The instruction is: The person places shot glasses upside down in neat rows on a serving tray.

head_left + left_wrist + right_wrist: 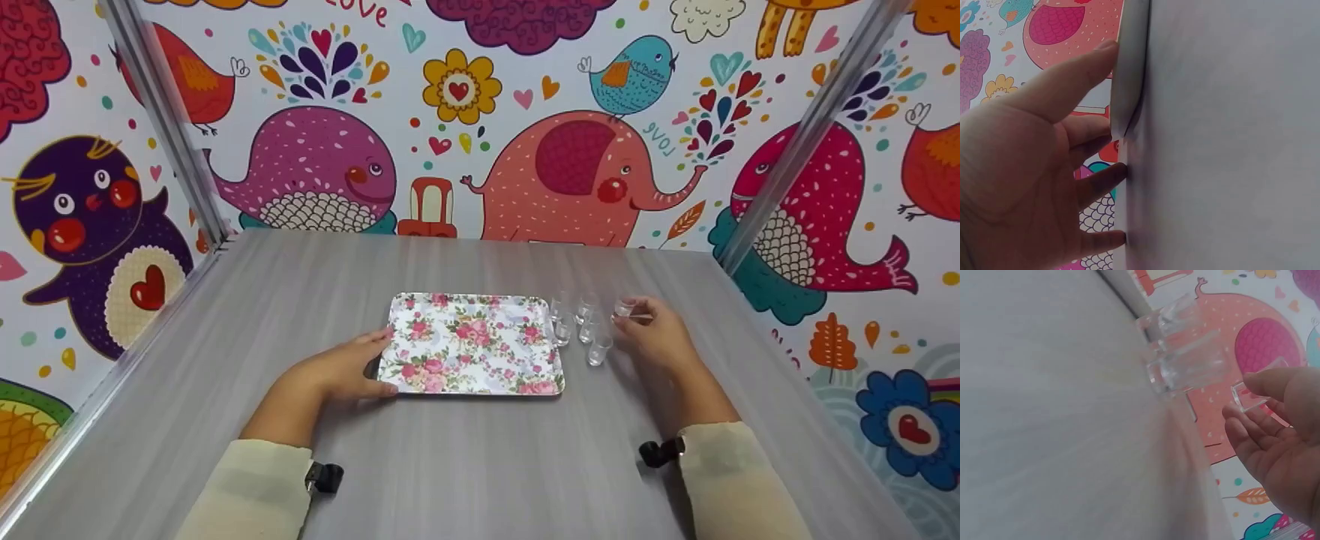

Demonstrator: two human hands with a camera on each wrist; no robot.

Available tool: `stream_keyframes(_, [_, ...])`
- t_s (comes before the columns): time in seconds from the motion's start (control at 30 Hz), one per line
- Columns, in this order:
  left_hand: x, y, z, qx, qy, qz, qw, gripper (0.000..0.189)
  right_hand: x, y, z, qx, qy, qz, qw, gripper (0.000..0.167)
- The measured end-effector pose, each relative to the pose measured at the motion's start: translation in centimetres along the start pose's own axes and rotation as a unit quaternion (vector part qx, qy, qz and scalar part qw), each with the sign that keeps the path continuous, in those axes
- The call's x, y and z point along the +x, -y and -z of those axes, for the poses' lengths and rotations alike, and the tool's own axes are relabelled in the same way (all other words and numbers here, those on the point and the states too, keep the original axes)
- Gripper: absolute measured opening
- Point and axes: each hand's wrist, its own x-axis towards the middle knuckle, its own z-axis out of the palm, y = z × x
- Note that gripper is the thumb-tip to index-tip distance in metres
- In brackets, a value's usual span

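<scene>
A floral serving tray (472,345) lies flat on the grey table. My left hand (349,367) is at its left end, thumb at the near corner and fingers spread along the edge. In the left wrist view, the thumb of my left hand (1027,152) touches the tray's side (1131,67). My right hand (660,334) pinches a small clear cup (623,306) between thumb and fingers, right of the tray. The right wrist view has this cup (1249,395) tilted in my right hand (1280,444). Several similar clear cups (598,350) stand between tray and hand.
The grey table (480,465) meets a cartoon-printed wall (450,165) at the back. Metal frame posts (795,165) rise at both back corners. In the right wrist view, two standing cups (1188,365) are close to the held one.
</scene>
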Motion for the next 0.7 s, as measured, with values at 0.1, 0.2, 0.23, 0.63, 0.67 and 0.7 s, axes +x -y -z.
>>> stream_keyframes(0.1, [-0.1,0.1,-0.1,-0.001,0.000,0.001,1.0000,0.102,-0.3,1.1,-0.2,0.000,-0.013,0.016,0.9998,0.053])
stream_keyframes(0.2, [-0.2,0.0,-0.1,0.000,0.000,0.001,1.0000,0.103,-0.5,2.5,-0.8,0.012,-0.020,0.037,0.9991,0.051])
stream_keyframes(0.23, [-0.3,0.0,0.0,0.001,0.000,0.002,1.0000,0.103,-0.6,2.9,-1.2,0.016,-0.021,0.043,0.9987,0.050])
stream_keyframes(0.63, [-0.1,-0.1,-0.1,-0.003,-0.001,0.006,1.0000,0.101,-0.4,8.1,-7.6,0.059,-0.005,0.119,0.9911,0.040])
stream_keyframes(0.67, [-0.1,-0.1,-0.1,-0.001,0.000,0.005,1.0000,0.101,-0.5,8.5,-8.2,0.065,0.000,0.122,0.9904,0.039])
stream_keyframes(0.7, [0.0,-0.1,-0.2,-0.001,0.000,0.005,1.0000,0.101,-0.5,8.9,-8.8,0.075,0.005,0.129,0.9888,0.039])
